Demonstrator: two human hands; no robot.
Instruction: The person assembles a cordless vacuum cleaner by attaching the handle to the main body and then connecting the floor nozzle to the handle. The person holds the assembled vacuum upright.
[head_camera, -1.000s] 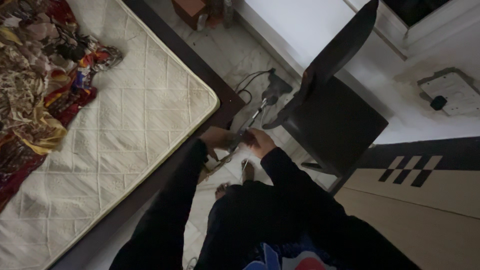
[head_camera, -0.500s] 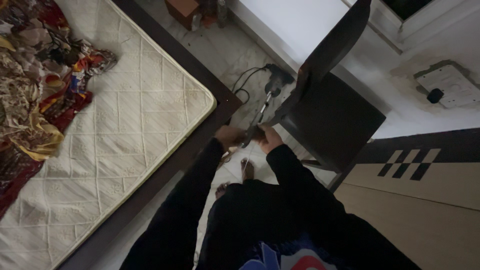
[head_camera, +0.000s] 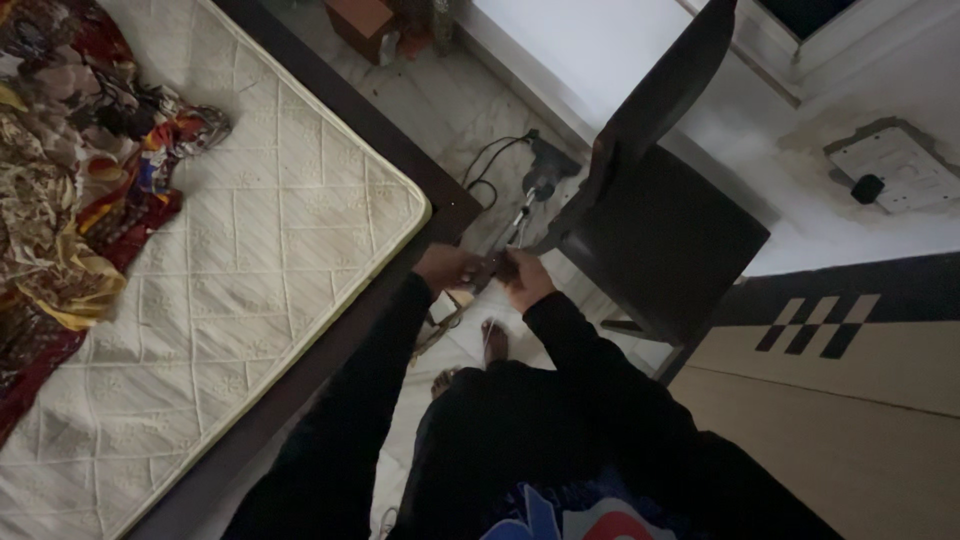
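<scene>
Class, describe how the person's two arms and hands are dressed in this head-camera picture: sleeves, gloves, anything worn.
Both arms wear long, dark, plain sleeves reaching the wrists. The left hand and right hand are bare, with no gloves. No watch, ring or marking can be made out in the dim light.

Quilted cream mattress (head_camera: 250, 250) on a dark bed frame (head_camera: 330, 330) to my left, patterned red-and-yellow cloth (head_camera: 70, 180) heaped on it. Dark chair (head_camera: 665, 235) ahead on my right, wall socket plate (head_camera: 895, 175) beyond it, marble floor (head_camera: 450, 110) below.
</scene>
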